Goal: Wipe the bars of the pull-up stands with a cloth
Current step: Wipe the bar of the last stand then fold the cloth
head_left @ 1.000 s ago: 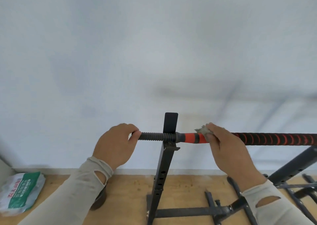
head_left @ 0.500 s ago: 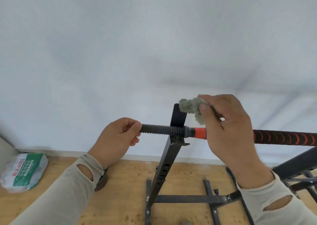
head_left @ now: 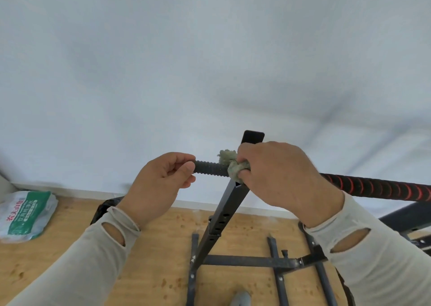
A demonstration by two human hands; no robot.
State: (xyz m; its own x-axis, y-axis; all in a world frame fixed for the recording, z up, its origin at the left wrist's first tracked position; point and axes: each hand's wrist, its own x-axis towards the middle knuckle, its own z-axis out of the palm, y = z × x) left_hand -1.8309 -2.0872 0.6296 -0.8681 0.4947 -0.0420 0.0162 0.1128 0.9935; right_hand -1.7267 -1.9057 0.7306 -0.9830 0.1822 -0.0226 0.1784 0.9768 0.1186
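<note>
A black pull-up bar (head_left: 211, 168) with a ribbed end and a red-striped grip (head_left: 377, 187) runs across a black upright post (head_left: 227, 209). My left hand (head_left: 161, 184) pinches the bar's ribbed left end between thumb and fingers. My right hand (head_left: 279, 175) grips a crumpled grey-green cloth (head_left: 231, 163) and presses it onto the bar where the bar meets the post. The orange section of the bar is hidden under my right hand.
The stand's black base rails (head_left: 251, 261) lie on the wooden floor (head_left: 158, 259). A white and green bag (head_left: 25, 214) lies at the left by the white wall (head_left: 210, 61). More black frame parts (head_left: 405, 217) stand at the right.
My right hand, which had lifted the cloth off the bar's orange section, has come down left of it onto the ribbed part by the post. My left hand stays on the bar's end.
</note>
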